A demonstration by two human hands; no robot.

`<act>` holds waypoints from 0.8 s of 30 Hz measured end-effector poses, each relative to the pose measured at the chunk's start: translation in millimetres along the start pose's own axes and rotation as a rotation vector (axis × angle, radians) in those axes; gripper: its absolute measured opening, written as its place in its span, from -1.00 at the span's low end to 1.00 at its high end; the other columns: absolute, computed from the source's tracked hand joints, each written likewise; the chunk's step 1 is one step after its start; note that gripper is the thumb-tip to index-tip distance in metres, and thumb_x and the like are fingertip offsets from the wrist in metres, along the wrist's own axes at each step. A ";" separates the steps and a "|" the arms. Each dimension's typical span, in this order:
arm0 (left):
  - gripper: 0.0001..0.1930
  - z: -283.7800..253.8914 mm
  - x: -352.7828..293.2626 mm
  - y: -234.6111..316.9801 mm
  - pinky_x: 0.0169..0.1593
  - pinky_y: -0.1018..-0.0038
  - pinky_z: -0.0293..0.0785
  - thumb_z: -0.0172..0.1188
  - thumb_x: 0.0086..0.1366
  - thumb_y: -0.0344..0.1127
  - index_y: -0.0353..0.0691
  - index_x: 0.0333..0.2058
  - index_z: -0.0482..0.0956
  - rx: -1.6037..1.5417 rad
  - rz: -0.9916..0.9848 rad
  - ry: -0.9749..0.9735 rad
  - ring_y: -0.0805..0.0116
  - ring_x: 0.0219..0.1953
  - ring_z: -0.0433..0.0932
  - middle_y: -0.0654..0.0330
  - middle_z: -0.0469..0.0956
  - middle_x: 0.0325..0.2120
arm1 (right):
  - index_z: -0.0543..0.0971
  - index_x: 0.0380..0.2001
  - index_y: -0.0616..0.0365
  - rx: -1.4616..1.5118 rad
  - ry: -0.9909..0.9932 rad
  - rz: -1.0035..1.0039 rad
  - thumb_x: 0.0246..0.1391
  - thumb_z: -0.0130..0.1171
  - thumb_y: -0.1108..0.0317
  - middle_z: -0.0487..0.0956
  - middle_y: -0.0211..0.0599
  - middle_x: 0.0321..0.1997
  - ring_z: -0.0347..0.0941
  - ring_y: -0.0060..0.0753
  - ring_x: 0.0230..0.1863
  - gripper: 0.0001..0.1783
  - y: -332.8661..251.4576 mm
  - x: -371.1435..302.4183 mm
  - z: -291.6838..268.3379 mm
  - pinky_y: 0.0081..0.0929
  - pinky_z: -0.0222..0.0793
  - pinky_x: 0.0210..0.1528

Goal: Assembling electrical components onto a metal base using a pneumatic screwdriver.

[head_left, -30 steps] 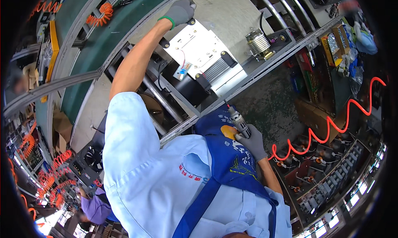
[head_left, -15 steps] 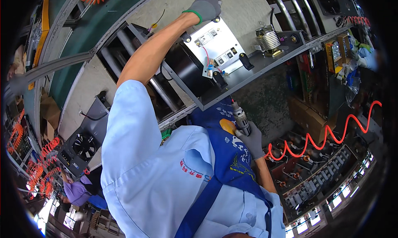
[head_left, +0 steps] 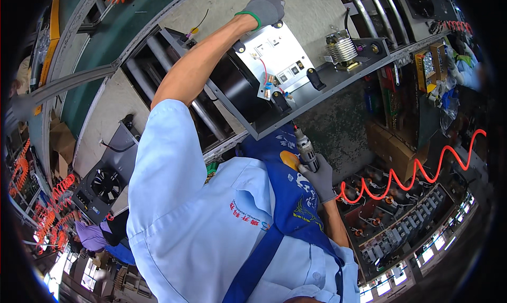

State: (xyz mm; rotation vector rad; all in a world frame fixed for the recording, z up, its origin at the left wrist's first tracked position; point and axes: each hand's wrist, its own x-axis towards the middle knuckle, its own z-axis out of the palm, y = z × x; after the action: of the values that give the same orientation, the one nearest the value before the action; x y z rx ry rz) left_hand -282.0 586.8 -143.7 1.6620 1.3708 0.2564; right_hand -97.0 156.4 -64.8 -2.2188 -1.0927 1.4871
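Observation:
My left hand [head_left: 264, 8], in a grey glove with a green cuff, reaches across to the far corner of a silvery metal plate [head_left: 282, 65]. Its fingers are curled; what they hold, if anything, is hidden. The plate has black corner pieces, small square parts and a red wire, and rests in a dark grey metal chassis [head_left: 253, 131] beside a black cylinder [head_left: 237, 89]. Low by my apron, my gloved right hand [head_left: 319, 179] is closed around a pneumatic screwdriver [head_left: 306, 148], its tip pointing away from me toward the chassis edge.
A red coiled air hose [head_left: 414, 179] stretches to the right of my right hand. A finned metal part [head_left: 340, 49] sits at the chassis's right end. Steel rollers [head_left: 203, 118] run under the work. Another fan unit [head_left: 105, 184] stands left; a person in purple [head_left: 91, 235] is beyond it.
My left hand has shifted very slightly right at the plate's far corner. The right hand and screwdriver stay almost still. The person in purple has moved a little.

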 end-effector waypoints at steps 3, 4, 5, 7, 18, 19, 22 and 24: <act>-0.66 9.1 12.0 -14.4 -0.09 0.12 0.50 0.05 0.32 -0.17 -0.40 -0.18 0.51 0.291 0.168 0.176 -0.14 -0.23 0.63 -0.23 0.62 -0.32 | 0.56 -0.24 0.27 -0.009 -0.005 0.009 -0.15 0.43 0.28 0.64 -0.18 -0.38 0.60 -0.41 -0.35 -0.58 1.4 1.2 0.6 -0.42 0.47 -0.25; -0.66 12.8 16.4 -19.5 -0.09 0.12 0.50 0.05 0.32 -0.17 -0.40 -0.18 0.51 0.291 0.166 0.177 -0.14 -0.23 0.63 -0.23 0.62 -0.32 | 0.56 -0.23 0.27 -0.019 -0.005 0.018 -0.15 0.43 0.28 0.64 -0.18 -0.38 0.60 -0.41 -0.35 -0.58 2.1 1.2 0.7 -0.42 0.47 -0.25; -0.65 15.8 20.4 -23.9 -0.09 0.12 0.50 0.04 0.32 -0.17 -0.41 -0.18 0.51 0.296 0.157 0.174 -0.14 -0.23 0.63 -0.23 0.62 -0.32 | 0.56 -0.23 0.27 -0.023 -0.006 0.009 -0.15 0.43 0.28 0.64 -0.18 -0.38 0.60 -0.41 -0.35 -0.58 3.0 1.7 0.6 -0.42 0.47 -0.25; -0.64 18.7 25.1 -29.8 -0.10 0.11 0.50 0.04 0.32 -0.18 -0.42 -0.17 0.51 0.310 0.139 0.166 -0.15 -0.24 0.64 -0.24 0.62 -0.32 | 0.56 -0.23 0.27 0.010 0.009 -0.013 -0.15 0.43 0.28 0.64 -0.18 -0.38 0.60 -0.41 -0.35 -0.58 4.5 2.2 1.9 -0.42 0.47 -0.24; -0.63 21.0 15.9 -21.2 -0.11 0.12 0.51 0.07 0.29 -0.18 -0.47 -0.21 0.52 0.304 0.114 0.180 -0.16 -0.25 0.64 -0.27 0.62 -0.34 | 0.55 -0.22 0.28 -0.027 0.014 -0.049 -0.16 0.44 0.30 0.65 -0.16 -0.37 0.61 -0.39 -0.35 -0.57 10.0 4.2 -1.0 -0.41 0.48 -0.26; -0.63 22.5 16.2 -21.6 -0.11 0.12 0.51 0.07 0.29 -0.18 -0.47 -0.21 0.52 0.304 0.125 0.195 -0.16 -0.25 0.64 -0.27 0.62 -0.34 | 0.55 -0.22 0.28 -0.037 0.013 -0.035 -0.16 0.45 0.30 0.65 -0.16 -0.36 0.61 -0.38 -0.35 -0.57 10.2 3.8 -1.4 -0.41 0.48 -0.25; -0.63 25.2 20.7 -24.7 -0.12 0.12 0.51 0.08 0.27 -0.18 -0.48 -0.21 0.52 0.274 0.071 0.172 -0.16 -0.25 0.64 -0.27 0.62 -0.35 | 0.54 -0.21 0.28 -0.066 0.023 -0.040 -0.16 0.45 0.29 0.65 -0.16 -0.37 0.62 -0.36 -0.35 -0.55 10.3 3.3 -1.7 -0.40 0.49 -0.25; -0.63 25.6 24.8 -29.2 -0.13 0.14 0.52 0.09 0.26 -0.19 -0.48 -0.22 0.53 0.314 0.083 0.160 -0.15 -0.26 0.65 -0.27 0.62 -0.35 | 0.54 -0.19 0.28 -0.081 0.030 -0.050 -0.16 0.45 0.28 0.65 -0.15 -0.36 0.62 -0.34 -0.34 -0.53 10.9 3.2 -1.2 -0.39 0.49 -0.24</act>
State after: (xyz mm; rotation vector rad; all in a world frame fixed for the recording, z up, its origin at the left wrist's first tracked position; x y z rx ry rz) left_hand -275.4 593.0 -188.9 1.9960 1.5229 0.2350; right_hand -90.6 151.4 -72.8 -2.2423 -1.2104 1.4088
